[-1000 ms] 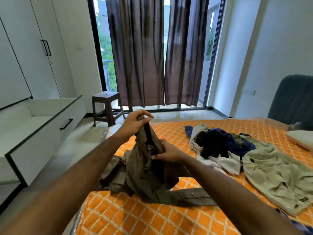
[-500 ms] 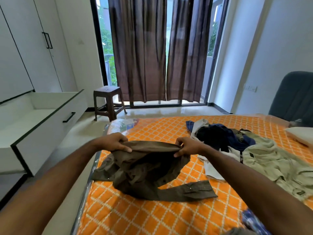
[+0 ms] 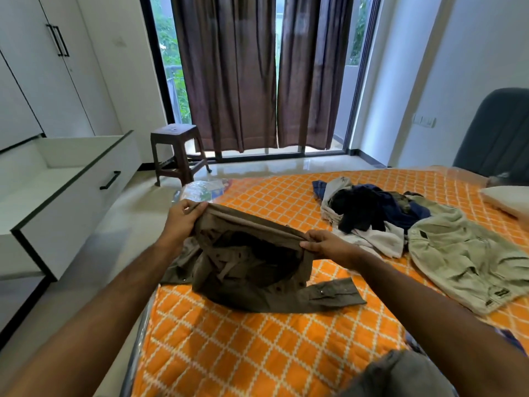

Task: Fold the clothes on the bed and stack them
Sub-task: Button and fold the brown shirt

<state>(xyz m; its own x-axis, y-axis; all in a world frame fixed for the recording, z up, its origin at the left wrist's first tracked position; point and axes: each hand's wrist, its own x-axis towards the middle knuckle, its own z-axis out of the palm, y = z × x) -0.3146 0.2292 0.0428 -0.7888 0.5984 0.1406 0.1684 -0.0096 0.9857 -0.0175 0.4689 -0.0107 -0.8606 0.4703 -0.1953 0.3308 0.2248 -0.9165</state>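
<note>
We pinch the shirt's top edge, left hand and right hand at its two ends, so its long axis spans between them above the bed's left edge.

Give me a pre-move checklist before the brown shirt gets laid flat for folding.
1. Left hand grips the top edge of the brown shirt: ok.
2. Right hand grips the same edge at its other end: ok.
3. Edge stretched straight between the hands: ok.
4. Shirt body smooth: not ok, it hangs bunched and creased.
5. Sleeve tucked in: not ok, it trails out across the orange bedspread.
6. Space to spread it: ok, the pile of unfolded clothes lies apart, to the right.
</note>
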